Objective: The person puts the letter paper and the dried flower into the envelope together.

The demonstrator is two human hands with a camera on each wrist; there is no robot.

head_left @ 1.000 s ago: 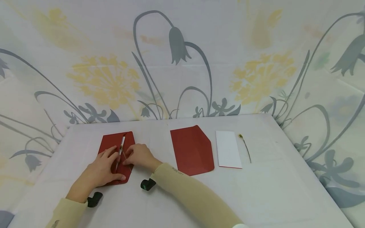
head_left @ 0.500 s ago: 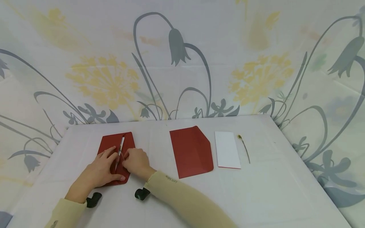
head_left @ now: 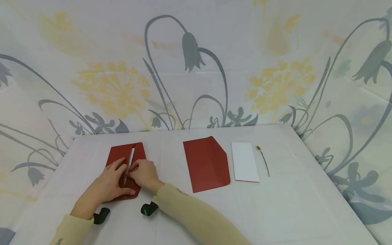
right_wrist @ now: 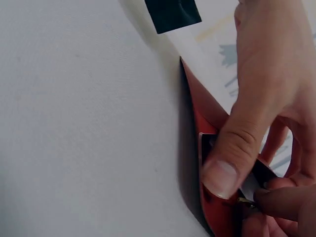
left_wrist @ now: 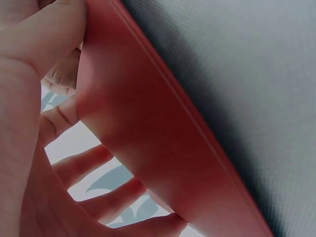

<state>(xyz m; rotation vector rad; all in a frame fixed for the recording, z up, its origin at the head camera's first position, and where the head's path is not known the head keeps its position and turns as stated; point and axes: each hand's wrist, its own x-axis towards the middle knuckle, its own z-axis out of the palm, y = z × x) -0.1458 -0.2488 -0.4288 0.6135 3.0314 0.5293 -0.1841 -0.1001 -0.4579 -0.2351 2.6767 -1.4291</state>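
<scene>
A red envelope (head_left: pixel 120 152) lies at the left of the table, a white strip of card (head_left: pixel 131 156) showing in its lengthwise slit. My left hand (head_left: pixel 105 185) spreads over it, fingers left of the slit and thumb on the near right part. In the left wrist view, straight fingers (left_wrist: pixel 108 200) meet the edge of the bulging red paper. My right hand (head_left: pixel 144 174) pinches a thin dried flower (right_wrist: pixel 245 200) at the slit's right side, mostly hidden by the fingers. In the right wrist view, the left thumb (right_wrist: pixel 227 170) presses the red panel beside it.
Mid-table lies a second red envelope (head_left: pixel 206 165), its pointed flap to the right. Right of that are a white folded card (head_left: pixel 245 161) with a red lower edge and another dried flower (head_left: pixel 264 161). A patterned cloth (head_left: pixel 190 85) rises behind the table.
My right hand has shifted left and slightly nearer, up against the slit. The flower it pinches, plainly visible before, is now mostly covered. My left hand stays in place.
</scene>
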